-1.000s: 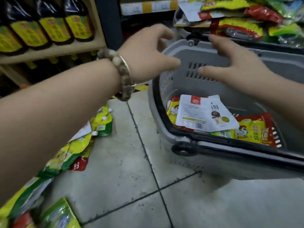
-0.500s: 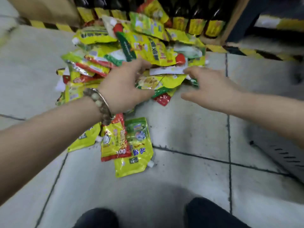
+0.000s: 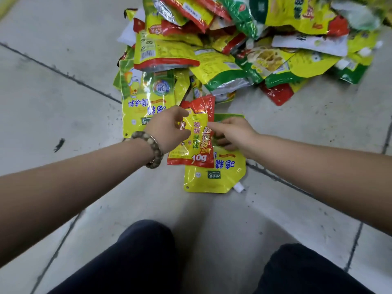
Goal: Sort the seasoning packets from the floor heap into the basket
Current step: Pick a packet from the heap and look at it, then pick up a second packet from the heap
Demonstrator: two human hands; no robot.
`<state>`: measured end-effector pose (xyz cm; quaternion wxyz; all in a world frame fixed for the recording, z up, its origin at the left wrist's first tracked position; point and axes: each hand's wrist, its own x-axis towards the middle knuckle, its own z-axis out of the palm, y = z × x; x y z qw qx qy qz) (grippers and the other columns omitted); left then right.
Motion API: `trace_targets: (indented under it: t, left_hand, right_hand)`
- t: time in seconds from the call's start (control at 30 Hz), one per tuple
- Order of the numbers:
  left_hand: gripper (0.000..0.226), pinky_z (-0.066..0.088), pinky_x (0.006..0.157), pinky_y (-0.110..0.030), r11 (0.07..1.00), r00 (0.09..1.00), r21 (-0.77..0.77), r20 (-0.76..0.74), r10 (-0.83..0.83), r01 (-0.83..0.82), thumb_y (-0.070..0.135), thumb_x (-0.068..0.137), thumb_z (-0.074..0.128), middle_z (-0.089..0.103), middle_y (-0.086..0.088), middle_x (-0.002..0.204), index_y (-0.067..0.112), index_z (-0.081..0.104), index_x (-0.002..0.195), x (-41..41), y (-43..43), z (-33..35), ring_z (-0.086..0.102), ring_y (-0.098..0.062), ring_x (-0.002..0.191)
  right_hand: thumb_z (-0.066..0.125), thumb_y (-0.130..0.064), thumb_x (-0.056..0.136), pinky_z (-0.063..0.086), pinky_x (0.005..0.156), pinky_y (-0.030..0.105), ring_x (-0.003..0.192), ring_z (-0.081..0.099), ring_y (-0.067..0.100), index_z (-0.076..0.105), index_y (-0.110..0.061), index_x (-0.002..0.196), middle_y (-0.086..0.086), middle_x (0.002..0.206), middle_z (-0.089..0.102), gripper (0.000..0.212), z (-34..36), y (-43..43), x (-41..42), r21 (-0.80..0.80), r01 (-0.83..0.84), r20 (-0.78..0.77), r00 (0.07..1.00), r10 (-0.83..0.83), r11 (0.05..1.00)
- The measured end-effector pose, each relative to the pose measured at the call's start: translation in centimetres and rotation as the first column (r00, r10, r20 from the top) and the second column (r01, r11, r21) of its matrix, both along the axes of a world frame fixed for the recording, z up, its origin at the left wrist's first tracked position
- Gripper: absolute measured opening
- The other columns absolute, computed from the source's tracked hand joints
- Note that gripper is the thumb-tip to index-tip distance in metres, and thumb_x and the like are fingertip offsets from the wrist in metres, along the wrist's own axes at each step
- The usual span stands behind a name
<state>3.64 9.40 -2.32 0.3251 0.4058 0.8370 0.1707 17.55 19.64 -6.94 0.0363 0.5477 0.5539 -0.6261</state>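
The heap of seasoning packets [image 3: 244, 49] covers the tiled floor at the top of the head view, mostly yellow, green and red. Nearest me, a red and yellow packet [image 3: 198, 141] marked 10g is held just above the floor. My left hand [image 3: 167, 130], with a bead bracelet at the wrist, pinches its left edge between thumb and fingers. My right hand [image 3: 231, 132] has its index finger on the front of the packet's right edge, with the other fingers curled behind it. The basket is out of view.
A yellow spouted pouch [image 3: 214, 179] lies flat under the held packet, and a second yellow pouch [image 3: 144, 98] lies to its left. My knees in dark trousers [image 3: 148, 257] fill the bottom of the view. Grey floor tiles [image 3: 63, 102] surround the heap.
My view swung from the basket down to the floor heap. Both empty hands came down to its near edge and took hold of the red and yellow packet.
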Motion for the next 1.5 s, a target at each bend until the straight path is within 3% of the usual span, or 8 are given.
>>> trace_targets:
  t: [0.17,0.4,0.57,0.77,0.93,1.13,1.37,1.5]
  left_hand:
    - [0.039,0.048,0.079,-0.029,0.988,0.985,0.014,0.088,0.150,-0.152,0.015,0.085,0.066,0.060,-0.004,0.119,0.013,0.056,0.123,-0.6,-1.2,-1.6,0.060,-0.021,0.099]
    - [0.069,0.041,0.091,-0.029,0.837,0.726,0.013,0.505,0.466,-0.546,0.026,0.083,0.069,0.052,0.001,0.127,0.014,0.035,0.142,-0.3,-3.1,-1.4,0.051,-0.015,0.117]
    - [0.056,0.059,0.072,-0.040,0.806,0.199,-0.252,0.890,0.411,-0.536,0.024,0.075,0.070,0.069,-0.010,0.109,0.008,0.055,0.126,2.5,-4.0,-0.7,0.070,-0.025,0.089]
    - [0.022,0.059,0.070,-0.041,0.779,0.378,-0.237,0.769,0.516,-0.581,0.011,0.082,0.066,0.070,-0.012,0.101,0.009,0.065,0.104,1.4,-4.9,-1.7,0.071,-0.023,0.075]
    - [0.056,0.051,0.088,-0.055,0.751,0.395,-0.283,0.711,0.582,-0.596,0.025,0.059,0.079,0.069,-0.021,0.106,0.003,0.066,0.109,-0.2,-6.8,-2.7,0.067,-0.037,0.096]
    - [0.073,0.052,0.088,-0.054,0.763,0.452,-0.314,0.656,0.605,-0.565,0.036,0.040,0.091,0.073,-0.015,0.096,0.007,0.068,0.104,-1.2,-7.7,-3.8,0.069,-0.036,0.090]
    - [0.057,0.051,0.091,-0.054,0.717,0.390,-0.338,0.659,0.643,-0.610,0.029,0.060,0.083,0.070,-0.019,0.104,0.003,0.068,0.108,-1.7,-8.0,-2.9,0.067,-0.037,0.097]
    - [0.036,0.056,0.080,-0.048,0.702,0.376,-0.354,0.651,0.660,-0.618,0.023,0.082,0.069,0.069,-0.021,0.107,0.001,0.066,0.110,-1.8,-7.6,-1.9,0.067,-0.036,0.098]
  right_hand:
    - [0.068,-0.017,0.083,0.043,0.065,0.030,0.077,0.059,0.023,0.054,-0.012,0.077,0.016,0.091,0.068,0.016,-1.2,-1.4,-2.6,0.105,0.049,-0.049,0.998,-0.044,0.993]
    - [0.047,0.009,0.090,0.050,0.062,0.032,0.061,0.059,0.017,0.049,-0.018,0.082,0.002,0.070,0.063,0.028,3.1,-0.4,0.7,0.087,0.096,-0.342,0.938,-0.061,0.992]
    - [0.043,0.010,0.091,0.056,0.054,0.025,0.055,0.065,0.012,0.052,-0.013,0.089,0.002,0.065,0.066,0.025,3.9,-3.5,2.1,-0.298,0.162,-0.449,0.846,-0.288,0.941]
    - [0.063,-0.003,0.082,0.031,0.051,0.023,0.050,0.035,0.015,0.037,-0.019,0.065,0.005,0.062,0.035,0.035,1.1,-2.1,6.1,0.024,0.358,0.094,0.929,-0.358,0.933]
    - [0.060,-0.014,0.090,0.042,0.069,0.032,0.064,0.051,0.018,0.056,-0.012,0.088,0.009,0.080,0.058,0.005,0.6,-3.4,6.4,-0.214,0.305,0.253,0.935,-0.249,0.928]
    - [0.068,-0.009,0.084,0.051,0.067,0.034,0.064,0.060,0.023,0.058,-0.005,0.078,0.022,0.102,0.068,0.013,-1.2,-4.1,4.5,-0.092,0.405,0.141,0.910,-0.390,0.910]
    - [0.054,0.012,0.081,0.059,0.070,0.041,0.079,0.069,0.028,0.048,0.001,0.127,0.023,0.114,0.063,0.047,1.2,-1.8,7.2,-0.273,0.313,-0.241,0.893,-0.380,0.910]
    - [0.092,-0.015,0.038,0.059,0.067,0.037,0.083,0.071,0.025,0.059,-0.010,0.116,0.013,0.106,0.070,0.085,3.6,1.1,10.9,-0.368,0.072,-0.415,0.879,-0.233,0.927]
